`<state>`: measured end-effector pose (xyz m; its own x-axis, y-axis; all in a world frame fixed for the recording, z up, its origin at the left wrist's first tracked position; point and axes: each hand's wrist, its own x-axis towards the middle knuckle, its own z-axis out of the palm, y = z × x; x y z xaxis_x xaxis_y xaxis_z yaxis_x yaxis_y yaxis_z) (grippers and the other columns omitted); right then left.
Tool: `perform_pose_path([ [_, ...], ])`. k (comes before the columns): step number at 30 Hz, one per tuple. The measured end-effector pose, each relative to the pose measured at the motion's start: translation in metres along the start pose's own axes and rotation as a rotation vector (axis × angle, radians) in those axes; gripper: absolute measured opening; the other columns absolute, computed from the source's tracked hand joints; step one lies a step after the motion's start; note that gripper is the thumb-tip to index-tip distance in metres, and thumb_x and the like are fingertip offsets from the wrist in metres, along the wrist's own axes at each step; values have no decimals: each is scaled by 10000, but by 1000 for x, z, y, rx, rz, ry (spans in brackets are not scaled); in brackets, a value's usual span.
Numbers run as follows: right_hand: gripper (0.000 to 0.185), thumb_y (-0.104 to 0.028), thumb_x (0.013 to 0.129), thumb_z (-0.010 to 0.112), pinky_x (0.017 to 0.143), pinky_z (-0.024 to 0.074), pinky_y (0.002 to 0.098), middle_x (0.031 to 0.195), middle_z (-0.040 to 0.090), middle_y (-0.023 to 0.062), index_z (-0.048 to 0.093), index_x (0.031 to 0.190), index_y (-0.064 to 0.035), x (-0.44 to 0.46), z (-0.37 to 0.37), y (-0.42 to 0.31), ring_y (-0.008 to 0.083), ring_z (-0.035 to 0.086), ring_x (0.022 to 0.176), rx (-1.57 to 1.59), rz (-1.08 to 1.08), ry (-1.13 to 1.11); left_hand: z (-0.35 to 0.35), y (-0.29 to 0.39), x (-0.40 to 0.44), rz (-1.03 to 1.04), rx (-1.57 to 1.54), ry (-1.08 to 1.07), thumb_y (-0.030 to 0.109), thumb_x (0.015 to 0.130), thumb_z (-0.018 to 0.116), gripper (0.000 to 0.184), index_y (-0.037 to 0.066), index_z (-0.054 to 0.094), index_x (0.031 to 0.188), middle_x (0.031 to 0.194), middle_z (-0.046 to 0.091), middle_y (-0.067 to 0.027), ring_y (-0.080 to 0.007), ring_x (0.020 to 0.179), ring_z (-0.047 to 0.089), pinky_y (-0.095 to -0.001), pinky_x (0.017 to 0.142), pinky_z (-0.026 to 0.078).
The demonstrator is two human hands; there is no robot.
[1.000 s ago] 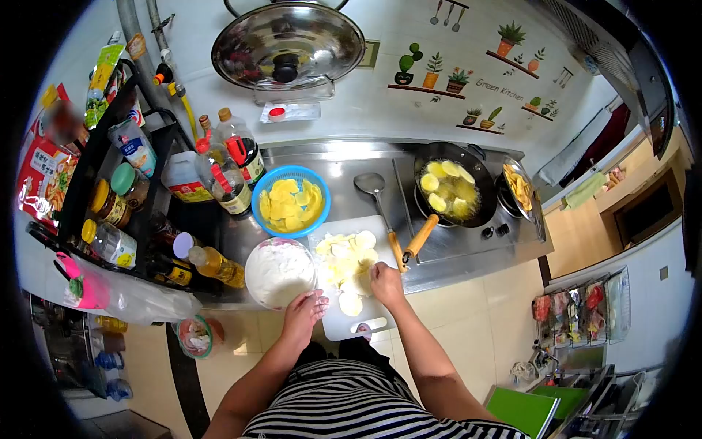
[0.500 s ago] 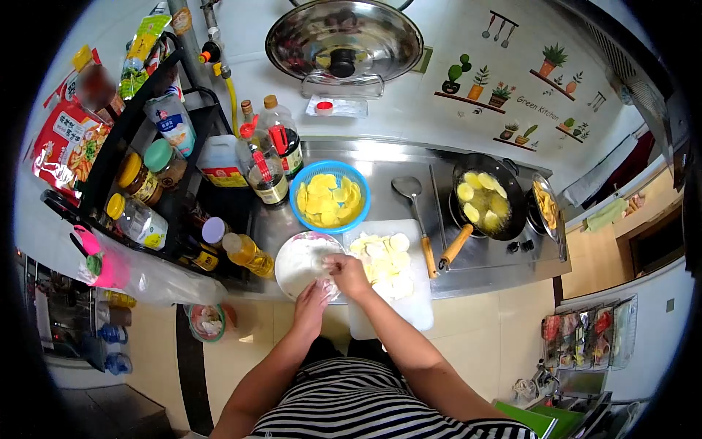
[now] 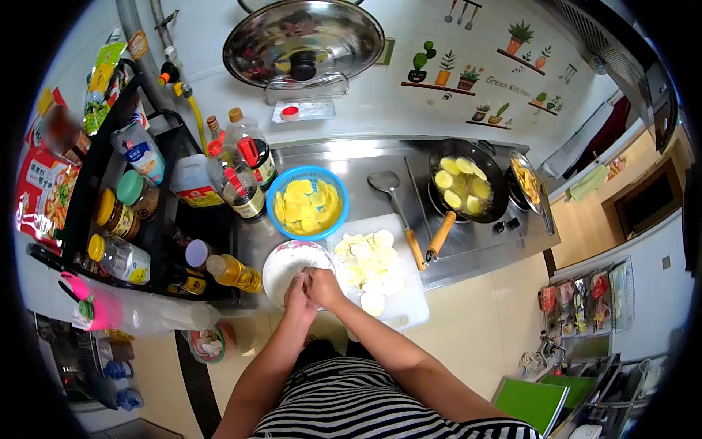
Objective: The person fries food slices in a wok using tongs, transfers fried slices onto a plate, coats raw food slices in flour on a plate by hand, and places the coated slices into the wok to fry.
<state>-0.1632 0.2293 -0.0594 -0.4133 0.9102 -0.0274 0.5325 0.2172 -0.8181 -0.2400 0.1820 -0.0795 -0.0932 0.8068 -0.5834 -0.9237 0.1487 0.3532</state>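
A white bowl (image 3: 280, 265) with white powder in it sits at the counter's front edge. Over its near side, my left hand (image 3: 298, 298) and my right hand (image 3: 323, 288) come together, fingers closed; whatever is between them is hidden. Right of the bowl, pale round slices (image 3: 363, 262) lie spread and overlapping on a white cutting board (image 3: 414, 293). Behind the bowl is a blue basket (image 3: 311, 171) of yellow slices (image 3: 303, 206).
A wok (image 3: 446, 151) with slices in bubbling oil stands on the stove, its wooden handle pointing toward me. A spatula (image 3: 395, 192) lies left of it. Fried pieces (image 3: 525, 181) are at far right. Bottles (image 3: 245, 192) and a black rack (image 3: 80, 183) stand left.
My hands have closed together over the bowl, the right one moving in toward the left. One slice now lies near the board's front edge. The view has shifted slightly.
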Motion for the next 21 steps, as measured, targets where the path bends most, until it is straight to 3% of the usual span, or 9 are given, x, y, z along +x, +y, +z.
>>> perform_pose_path([
  [2, 174, -102, 746, 564, 663, 483, 439, 799, 605, 236, 644, 879, -22, -6, 3, 1, 406, 589, 706, 68, -116, -5, 5, 1, 4, 114, 139, 177, 239, 953, 415, 215, 67, 545, 953, 947, 573, -37, -166, 887, 550, -324, 810, 461],
  [5, 184, -88, 733, 562, 670, 486, 434, 811, 609, 227, 648, 887, -38, -9, -5, -10, 402, 591, 706, 21, -56, -96, -11, 1, 20, 201, 288, 193, 256, 941, 453, 232, 48, 555, 936, 907, 578, -48, -170, 828, 556, -325, 737, 475],
  [11, 121, -90, 721, 583, 656, 491, 433, 766, 611, 206, 646, 816, -49, -8, -14, -14, 373, 597, 683, -181, -201, -177, -24, 14, 44, 82, 235, 331, 255, 926, 499, 245, 21, 572, 914, 810, 574, -53, -149, 652, 536, -284, 565, 459],
  [13, 80, -100, 727, 593, 646, 491, 429, 745, 609, 198, 639, 763, -44, -9, -17, -17, 369, 596, 675, -185, -89, -99, -2, 23, 28, 131, 300, 375, 242, 920, 512, 253, 11, 586, 850, 749, 579, -48, -143, 627, 539, -260, 520, 448],
  [15, 86, -113, 725, 604, 647, 492, 425, 747, 611, 195, 647, 751, -42, -7, -25, -16, 373, 593, 676, -148, -52, -38, -5, 31, 27, 258, 659, 297, 275, 912, 529, 310, -4, 598, 796, 723, 586, -45, -121, 642, 546, -241, 503, 446],
  [17, 92, -78, 720, 591, 663, 494, 422, 749, 614, 198, 662, 762, -38, -3, -26, -10, 370, 604, 709, -47, -47, -24, -21, 32, 37, 319, 748, 302, 171, 883, 544, 221, -26, 616, 814, 737, 624, -96, -201, 689, 599, -297, 582, 485],
  [18, 120, -47, 721, 567, 683, 492, 423, 769, 617, 205, 666, 787, -33, -1, -27, -6, 374, 606, 737, -20, -73, -23, -48, 31, 54, 471, 1056, 219, 90, 833, 537, 144, -26, 621, 854, 785, 632, -128, -264, 740, 604, -327, 648, 487],
  [20, 244, 34, 720, 485, 738, 484, 430, 839, 616, 237, 654, 892, -7, 5, -21, 7, 388, 601, 824, -62, -58, -96, -45, 39, 42, 723, 1575, 29, -73, 679, 484, 303, -7, 636, 933, 929, 624, -196, -390, 907, 574, -387, 824, 455],
  [21, 244, 34, 720, 485, 738, 484, 430, 839, 616, 237, 654, 892, -7, 5, -20, 6, 388, 601, 824, -57, -62, -101, -31, 39, 31, 724, 1578, 37, -73, 679, 484, 303, -7, 636, 933, 929, 624, -196, -390, 907, 574, -387, 824, 455],
])
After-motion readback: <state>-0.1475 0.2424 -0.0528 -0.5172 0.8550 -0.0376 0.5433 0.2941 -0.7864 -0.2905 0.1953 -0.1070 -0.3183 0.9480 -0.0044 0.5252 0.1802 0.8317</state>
